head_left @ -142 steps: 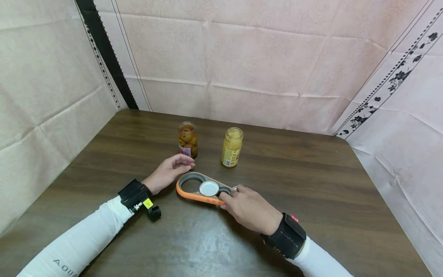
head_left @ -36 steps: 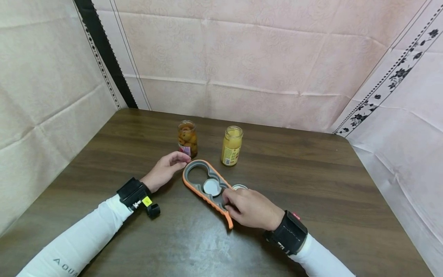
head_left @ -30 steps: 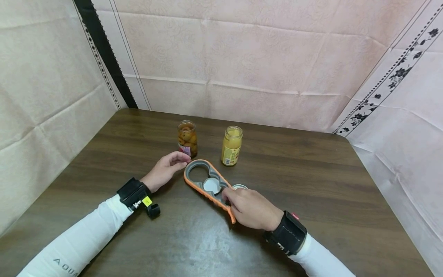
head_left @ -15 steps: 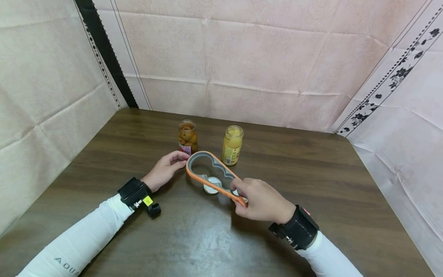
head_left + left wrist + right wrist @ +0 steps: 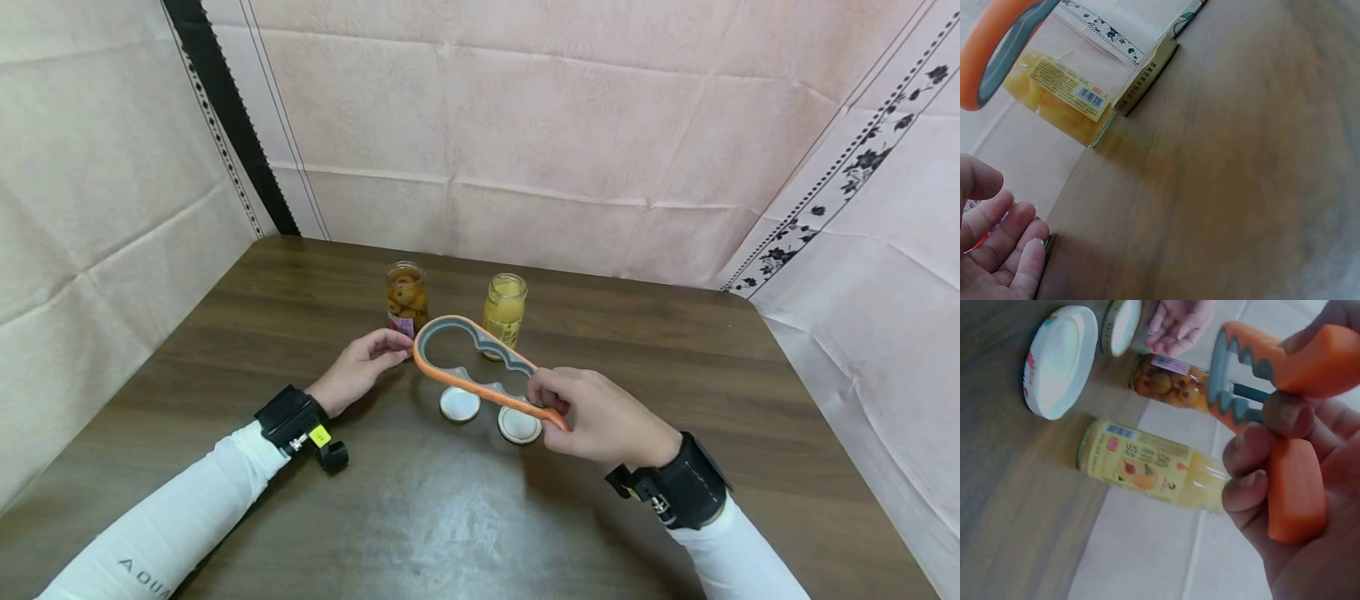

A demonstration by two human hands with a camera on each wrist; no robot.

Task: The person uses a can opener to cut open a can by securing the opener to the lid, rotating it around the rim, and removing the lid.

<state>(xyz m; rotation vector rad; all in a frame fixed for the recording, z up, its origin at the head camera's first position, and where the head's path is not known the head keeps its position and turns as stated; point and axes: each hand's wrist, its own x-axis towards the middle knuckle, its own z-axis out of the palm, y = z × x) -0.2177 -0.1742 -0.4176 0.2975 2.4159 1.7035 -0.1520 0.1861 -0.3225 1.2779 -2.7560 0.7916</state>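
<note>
My right hand (image 5: 600,412) grips the handle end of an orange jar opener (image 5: 480,389) with a grey toothed inner edge, raised above the table. In the right wrist view, thumb and fingers curl round its orange handles (image 5: 1297,487). Beside the base of a glass jar of brownish round fruit (image 5: 407,298), my left hand (image 5: 358,372) rests with relaxed fingers; whether they touch the glass I cannot tell. A jar of yellow contents (image 5: 504,304) stands to the right, partly behind the opener. Both jars are lidless. Two lids (image 5: 460,404) lie flat below the opener, pale undersides up.
The dark wooden table (image 5: 360,517) runs back to a pale cloth wall (image 5: 540,142). More cloth hangs at the left and right. Each wrist wears a black strap (image 5: 678,483) with a camera.
My right hand has lifted the opener off the table and moved it up and right, away from the lids, both of which now show. The left hand and jars stay nearly put.
</note>
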